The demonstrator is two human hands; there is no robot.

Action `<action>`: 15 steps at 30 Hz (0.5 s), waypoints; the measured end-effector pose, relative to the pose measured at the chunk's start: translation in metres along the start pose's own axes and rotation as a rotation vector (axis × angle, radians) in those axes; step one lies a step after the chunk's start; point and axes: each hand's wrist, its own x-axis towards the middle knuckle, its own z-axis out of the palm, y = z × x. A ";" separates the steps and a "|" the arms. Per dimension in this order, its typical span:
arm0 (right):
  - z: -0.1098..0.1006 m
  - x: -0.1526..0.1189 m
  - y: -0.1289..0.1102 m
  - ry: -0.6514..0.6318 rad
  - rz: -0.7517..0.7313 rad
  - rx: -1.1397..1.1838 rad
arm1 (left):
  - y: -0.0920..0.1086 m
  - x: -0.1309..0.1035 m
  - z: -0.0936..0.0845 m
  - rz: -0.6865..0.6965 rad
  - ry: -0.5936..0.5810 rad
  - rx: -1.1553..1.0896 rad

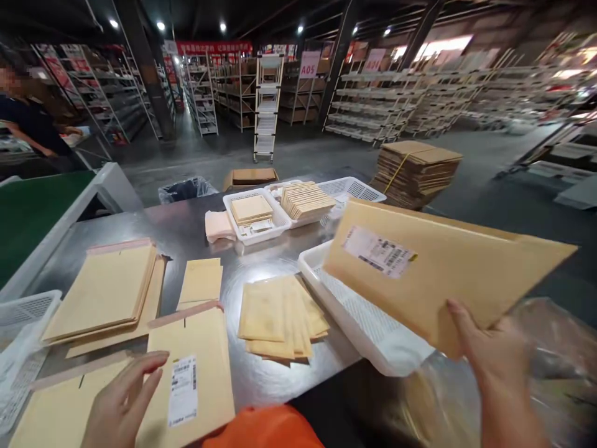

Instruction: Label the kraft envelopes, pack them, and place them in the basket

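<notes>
My right hand [485, 348] grips the lower edge of a large yellow padded envelope [448, 267] with a white label, raised over a white basket [373, 330] at the table's right edge. At the lower left, my left hand [125, 398] has its fingers apart, over the left side of a labelled envelope [209, 361] lying on the metal table. Another envelope [60, 404] lies left of that hand. Behind are a stack of large envelopes [107, 286] and a small envelope [200, 280]. Fanned small envelopes [280, 317] lie at the table's middle.
White baskets [261, 236] holding envelopes stand at the table's back, beside a pink cloth [219, 226]. Bundled flat cardboard [415, 171] stands behind on the right. A green conveyor [41, 211] and a person [32, 124] are on the left. Clear plastic [555, 367] is at lower right.
</notes>
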 end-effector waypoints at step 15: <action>0.232 -0.190 -0.088 -1.013 -0.104 -0.451 | -0.082 0.067 0.148 -0.119 -0.629 0.684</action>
